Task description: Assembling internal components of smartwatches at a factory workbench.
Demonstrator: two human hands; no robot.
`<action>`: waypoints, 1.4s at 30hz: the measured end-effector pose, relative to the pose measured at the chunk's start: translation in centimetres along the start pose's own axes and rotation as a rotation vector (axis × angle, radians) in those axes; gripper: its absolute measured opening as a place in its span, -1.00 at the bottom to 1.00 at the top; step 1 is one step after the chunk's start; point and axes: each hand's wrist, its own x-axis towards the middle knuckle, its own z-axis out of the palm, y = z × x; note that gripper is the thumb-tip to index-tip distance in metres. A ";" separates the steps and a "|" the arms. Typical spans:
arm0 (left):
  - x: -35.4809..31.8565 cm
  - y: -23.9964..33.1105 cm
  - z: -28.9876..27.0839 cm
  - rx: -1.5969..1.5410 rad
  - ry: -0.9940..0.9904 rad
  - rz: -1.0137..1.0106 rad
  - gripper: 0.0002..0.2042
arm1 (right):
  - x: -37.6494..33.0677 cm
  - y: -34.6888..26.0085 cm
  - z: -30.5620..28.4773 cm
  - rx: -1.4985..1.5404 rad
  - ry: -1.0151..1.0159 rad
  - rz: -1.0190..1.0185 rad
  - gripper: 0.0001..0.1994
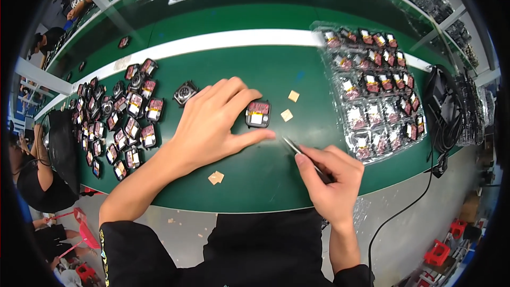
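Observation:
A black smartwatch case (258, 115), its pinkish-red inside and a white label showing, lies on the green table in front of me. My left hand (215, 114) is open beside it, index finger near its upper left corner and thumb stretched out below it. I cannot tell whether the fingertips touch the case. A pair of tweezers (312, 166) is gripped in my right hand (336, 180), tips pointing up and left toward my left thumb. Just past my left hand's knuckles lies another watch case (185, 93), round sensor side up.
Many similar watch cases (134, 104) lie heaped at the left. Clear plastic trays (340, 111) filled with watch parts stand at the right, beside a black device with a cable (442, 101). Small tan squares (215, 178) lie on the table. Co-workers sit at the far left.

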 end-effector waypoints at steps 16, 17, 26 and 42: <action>0.3 -0.6 0.3 -0.299 -0.158 0.071 -0.40 | 0.2 0.7 0.1 0.033 -0.008 -0.015 -0.81; 0.2 -0.7 0.3 -0.305 -0.166 0.068 -0.40 | 0.2 0.7 0.0 0.033 -0.009 -0.004 -0.81; -0.4 -0.3 -0.4 -0.371 -0.290 0.081 -0.39 | 0.3 0.8 -0.4 0.073 -0.048 -0.020 -0.83; -0.2 -0.6 -0.4 -0.332 -0.336 0.132 -0.34 | 0.6 0.9 0.1 0.010 -0.107 -0.071 -0.81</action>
